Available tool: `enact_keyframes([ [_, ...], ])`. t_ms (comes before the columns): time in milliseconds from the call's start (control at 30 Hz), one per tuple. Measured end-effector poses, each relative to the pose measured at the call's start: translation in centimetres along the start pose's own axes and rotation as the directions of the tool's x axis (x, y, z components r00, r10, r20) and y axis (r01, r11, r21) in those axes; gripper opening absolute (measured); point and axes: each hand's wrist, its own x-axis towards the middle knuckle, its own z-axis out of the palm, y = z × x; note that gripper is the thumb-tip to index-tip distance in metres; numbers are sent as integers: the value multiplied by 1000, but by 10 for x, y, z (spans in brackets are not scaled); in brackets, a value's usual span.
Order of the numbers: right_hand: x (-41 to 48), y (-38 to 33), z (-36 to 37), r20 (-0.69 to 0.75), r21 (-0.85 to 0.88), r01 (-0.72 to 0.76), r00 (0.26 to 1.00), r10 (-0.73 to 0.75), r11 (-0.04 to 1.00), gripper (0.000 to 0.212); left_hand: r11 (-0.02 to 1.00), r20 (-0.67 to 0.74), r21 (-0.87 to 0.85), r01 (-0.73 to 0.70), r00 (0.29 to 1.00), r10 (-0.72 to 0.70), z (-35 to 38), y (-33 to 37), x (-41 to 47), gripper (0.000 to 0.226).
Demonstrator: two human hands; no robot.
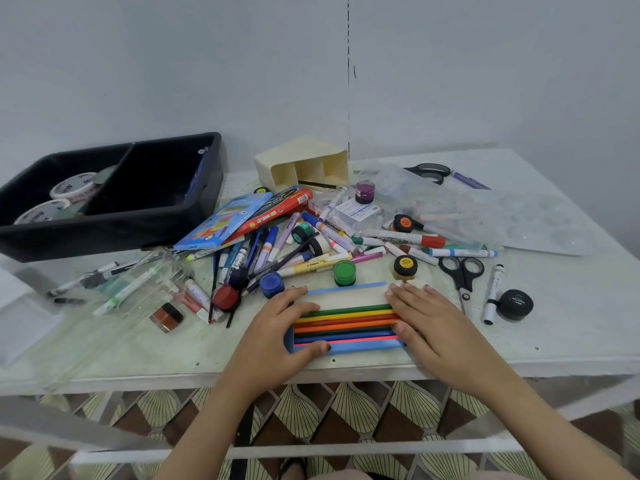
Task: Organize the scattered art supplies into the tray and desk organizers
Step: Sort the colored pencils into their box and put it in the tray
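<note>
From my feed the head camera looks down on a white table (571, 323) with a speckled, greenish-stained top, pushed against a plain pale grey wall (207, 64) that has a thin dark dashed line (348, 81) running down it. Below the near edge I see a floor (346, 410) tiled in brown and cream fan shapes. At the near middle of the table lies the open blue pencil box (363, 347), with coloured pencils (346, 323) lying lengthwise inside it. The left hand (277, 337) grips the box's left end, thumb on the near rim and fingers curved over to the far rim. The right hand (436, 323) lies flat over the right end, fingers fairly straight and thumb resting on the pencils; it clasps nothing. Just beyond the box stand a blue paint pot (272, 284), a green paint pot (344, 271) and a yellow-lidded pot (405, 266). Past them lies a tangled heap of markers and pens (311, 244), with two flat pencil packets (242, 216) on top. The black tray (114, 223) sits at the far left against the wall, tape rolls (72, 185) in its left compartment. The cream desk organizer (304, 164) lies tipped on its side just right of the tray, its openings facing me. To the right are black scissors (462, 271), a black pot (516, 304) and a clear plastic palette (519, 216). A clear plastic case (145, 282) lies at the near left.
</note>
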Motion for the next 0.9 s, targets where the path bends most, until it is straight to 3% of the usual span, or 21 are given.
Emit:
enact_keyframes([
  [100,-2,-3,5,21,-62,-21,1000,23,998,77,1000,38,23,12,999,-13,0,1,-1,67],
  [200,-3,-6,7,27,-118,-44,998,48,992,76,996,63,84,18,998,-23,-1,1,-2,71],
  [433,0,-3,4,53,-53,-39,998,42,998,79,996,42,90,-7,999,3,-1,3,-3,70],
  [633,3,-5,0,57,-110,-29,998,35,994,80,996,17,82,21,1000,-22,1,4,-6,75],
  [767,17,-7,-13,27,-119,-21,999,25,993,49,998,-16,54,31,999,-31,0,3,-7,74],
  [900,44,-21,-24,-124,-150,48,990,-67,988,26,998,-31,51,28,999,-27,2,2,-10,75],
])
